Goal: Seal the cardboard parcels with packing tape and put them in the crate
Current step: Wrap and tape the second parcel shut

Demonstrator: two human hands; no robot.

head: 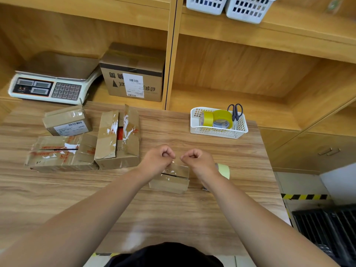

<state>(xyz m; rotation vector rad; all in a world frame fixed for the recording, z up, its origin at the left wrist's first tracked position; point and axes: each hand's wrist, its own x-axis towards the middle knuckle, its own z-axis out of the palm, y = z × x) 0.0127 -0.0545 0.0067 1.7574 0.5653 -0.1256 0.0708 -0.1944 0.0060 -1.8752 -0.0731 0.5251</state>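
A small cardboard parcel (169,183) lies on the wooden table (173,212) right in front of me, its top seam showing as a dark slit. Just above its far edge, my left hand (159,157) and my right hand (194,158) are held close together with curled fingers, each pinching an end of a clear strip of tape (178,167) that hangs down onto the parcel. A yellowish tape roll (224,170) stands behind my right wrist. Three more parcels sit at the left: one labelled (67,122), one flat and crumpled (61,153), one with open flaps (117,139). A black crate (327,228) stands low at the right.
A white basket (218,132) at the table's back right holds two yellow tape rolls and scissors (235,111). A weighing scale (54,83) and a labelled box (133,74) sit on the shelf behind. Two white baskets (231,6) stand on the upper shelf.
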